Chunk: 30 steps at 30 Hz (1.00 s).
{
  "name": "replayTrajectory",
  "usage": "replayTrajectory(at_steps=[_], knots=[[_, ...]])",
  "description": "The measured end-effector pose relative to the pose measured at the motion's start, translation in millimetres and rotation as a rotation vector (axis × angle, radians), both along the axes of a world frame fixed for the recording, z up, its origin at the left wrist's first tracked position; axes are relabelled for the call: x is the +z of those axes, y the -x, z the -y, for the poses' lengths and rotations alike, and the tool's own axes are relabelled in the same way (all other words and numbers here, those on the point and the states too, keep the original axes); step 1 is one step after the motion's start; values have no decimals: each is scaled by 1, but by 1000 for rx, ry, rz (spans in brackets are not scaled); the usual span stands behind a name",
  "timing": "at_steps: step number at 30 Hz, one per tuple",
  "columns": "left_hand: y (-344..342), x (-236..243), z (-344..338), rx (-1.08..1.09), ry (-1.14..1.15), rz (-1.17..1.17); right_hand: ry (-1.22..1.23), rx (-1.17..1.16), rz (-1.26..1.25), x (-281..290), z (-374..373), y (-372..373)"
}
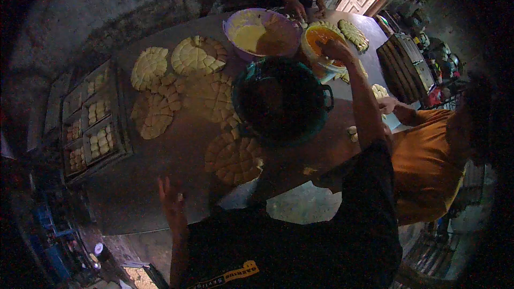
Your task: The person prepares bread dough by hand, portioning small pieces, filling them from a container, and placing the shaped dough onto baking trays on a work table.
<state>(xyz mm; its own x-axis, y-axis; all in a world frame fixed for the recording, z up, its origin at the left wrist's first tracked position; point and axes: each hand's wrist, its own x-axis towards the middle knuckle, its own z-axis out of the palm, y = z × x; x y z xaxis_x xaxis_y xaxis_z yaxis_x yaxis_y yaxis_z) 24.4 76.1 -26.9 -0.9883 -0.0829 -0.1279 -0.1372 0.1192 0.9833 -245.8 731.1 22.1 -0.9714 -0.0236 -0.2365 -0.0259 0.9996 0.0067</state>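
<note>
My right hand point(334, 49) reaches into a white bucket point(325, 66) of orange filling; its fingertips are too dim and hidden to make out. My left hand point(172, 198) is open with fingers apart over the near left of the table point(120, 203), beside a segmented dough round point(230, 158). Between my hands stands a large dark green basin point(276, 101), its inside too dark to read. Behind it is a purple tub point(243, 40) of pale creamy mixture. More segmented dough rounds point(197, 53) lie to its left.
A metal tray point(99, 112) holding divided groups of dough balls sits at the left. A person in orange point(428, 160) works at the right edge with a hand on dough pieces. Another person's hands point(294, 8) are at the far edge. Stacked dark pans point(404, 67) stand at the right.
</note>
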Motion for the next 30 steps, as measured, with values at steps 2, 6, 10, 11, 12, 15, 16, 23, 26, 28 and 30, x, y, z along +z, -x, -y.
replayTrajectory(at_steps=[2,6,10,11,12,15,16,23,26,28,30], knots=[[2,-10,7,-14,32,-12,-27,-88,-49,18,10,-14],[6,-6,9,-51,-172,13,-293,173,-80,-4,-24,-12],[14,-21,24,-45,-333,-26,-207,189,-357,-9,-8,-18],[16,-22,25,-73,-417,-56,-144,96,-373,-7,-1,-18],[18,-20,25,-101,-501,-87,-81,2,-388,-6,6,-17],[20,-6,25,-191,-329,14,424,-210,-263,8,67,-21],[19,-2,27,-203,-347,33,527,-90,-353,10,116,-30],[23,18,37,-211,-643,84,1140,-82,333,30,448,-170],[14,-16,63,-181,-279,12,1439,15,594,-7,520,-189],[13,-17,83,-109,-488,64,1461,-36,340,-9,550,-203],[14,-13,97,-14,-639,114,1222,178,162,4,573,-199]])
